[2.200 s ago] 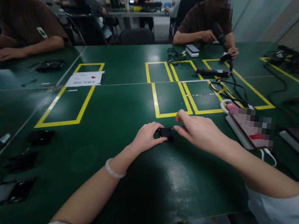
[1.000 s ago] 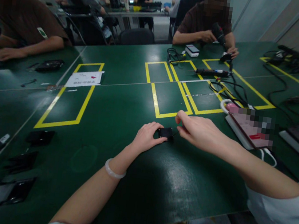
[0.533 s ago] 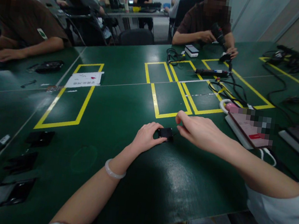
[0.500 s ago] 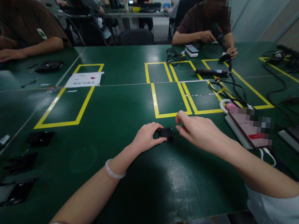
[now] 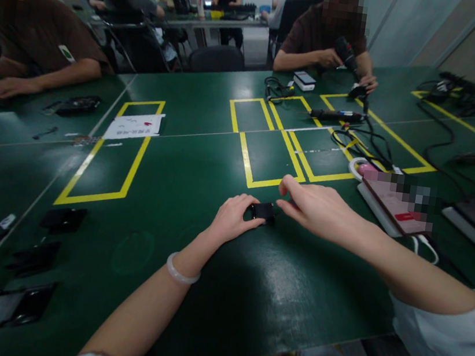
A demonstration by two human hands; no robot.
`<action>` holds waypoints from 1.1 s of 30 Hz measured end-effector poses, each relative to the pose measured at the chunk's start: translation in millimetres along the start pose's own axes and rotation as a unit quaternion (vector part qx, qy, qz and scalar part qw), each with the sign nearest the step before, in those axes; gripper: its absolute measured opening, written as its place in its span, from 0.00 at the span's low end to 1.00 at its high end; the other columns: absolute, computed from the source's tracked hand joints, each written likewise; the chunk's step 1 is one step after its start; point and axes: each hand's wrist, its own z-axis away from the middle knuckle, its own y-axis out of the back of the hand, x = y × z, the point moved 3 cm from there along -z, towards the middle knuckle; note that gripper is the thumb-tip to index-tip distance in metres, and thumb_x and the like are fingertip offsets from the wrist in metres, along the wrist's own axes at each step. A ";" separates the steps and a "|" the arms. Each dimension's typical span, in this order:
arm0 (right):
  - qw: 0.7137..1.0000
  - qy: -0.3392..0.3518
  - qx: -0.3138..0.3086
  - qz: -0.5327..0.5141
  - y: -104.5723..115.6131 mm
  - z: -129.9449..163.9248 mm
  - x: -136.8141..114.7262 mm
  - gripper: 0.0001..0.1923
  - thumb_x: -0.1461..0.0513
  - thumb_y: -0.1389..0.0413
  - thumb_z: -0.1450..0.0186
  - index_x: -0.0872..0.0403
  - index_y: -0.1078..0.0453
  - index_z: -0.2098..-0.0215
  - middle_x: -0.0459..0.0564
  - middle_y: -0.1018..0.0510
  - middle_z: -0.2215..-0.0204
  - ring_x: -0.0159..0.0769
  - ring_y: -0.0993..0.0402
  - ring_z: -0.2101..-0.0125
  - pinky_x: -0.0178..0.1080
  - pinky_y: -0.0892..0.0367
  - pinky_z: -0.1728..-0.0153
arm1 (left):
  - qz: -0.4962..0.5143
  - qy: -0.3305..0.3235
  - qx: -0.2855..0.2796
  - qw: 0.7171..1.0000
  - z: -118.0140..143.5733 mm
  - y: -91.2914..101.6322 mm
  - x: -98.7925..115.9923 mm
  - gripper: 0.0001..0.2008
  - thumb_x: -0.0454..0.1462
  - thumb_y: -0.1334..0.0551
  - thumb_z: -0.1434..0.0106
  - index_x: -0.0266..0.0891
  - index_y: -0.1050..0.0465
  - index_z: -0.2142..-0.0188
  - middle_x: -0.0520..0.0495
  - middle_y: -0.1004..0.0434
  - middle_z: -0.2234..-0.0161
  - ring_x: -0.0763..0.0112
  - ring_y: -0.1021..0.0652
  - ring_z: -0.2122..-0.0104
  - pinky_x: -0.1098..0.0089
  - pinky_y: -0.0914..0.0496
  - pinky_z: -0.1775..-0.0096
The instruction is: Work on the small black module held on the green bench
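Note:
My left hand (image 5: 234, 218) is closed round the left side of a small black rectangular part (image 5: 263, 212), thumb on the near side and fingers on the far side. The part appears to rest on the green table (image 5: 188, 288). Just to its right is my right hand (image 5: 310, 206), its index finger bent and its thumb stretched toward the part. Whatever may be between those fingertips is too small and dark to make out. A thin dark bit shows near the thumb tip, at the part's right edge.
At the left lie several black parts (image 5: 37, 256). Yellow tape frames (image 5: 246, 160) and a paper label (image 5: 134, 127) mark the table. To the right are a pink phone (image 5: 398, 204), cables (image 5: 369, 143) and a black pen-like tool (image 5: 337, 116). Across the table a person (image 5: 320, 43) holds a dark tool.
My right thumb tip has shifted very slightly left, toward the black part. My left hand and the part stay where they were.

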 end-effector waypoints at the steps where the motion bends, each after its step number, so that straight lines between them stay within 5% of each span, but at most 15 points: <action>1: 1.000 -0.002 0.001 0.005 -0.5 -0.3 0.0 0.11 0.56 0.57 0.31 0.53 0.41 0.55 0.51 0.22 0.69 0.39 0.26 0.71 0.35 0.52 0.78 | 0.000 -0.001 0.001 1.000 0.0 0.0 0.1 0.17 0.48 0.39 0.39 0.42 0.32 0.55 0.48 0.27 0.60 0.63 0.27 0.59 0.63 0.33 0.57; 33: 1.000 0.011 -0.008 0.015 -1.9 1.1 0.8 0.09 0.60 0.56 0.33 0.54 0.41 0.55 0.49 0.23 0.70 0.38 0.27 0.73 0.35 0.53 0.78 | -0.003 -0.006 0.005 1.000 -1.0 -0.5 1.1 0.17 0.48 0.39 0.39 0.41 0.33 0.56 0.48 0.27 0.60 0.63 0.26 0.59 0.64 0.34 0.58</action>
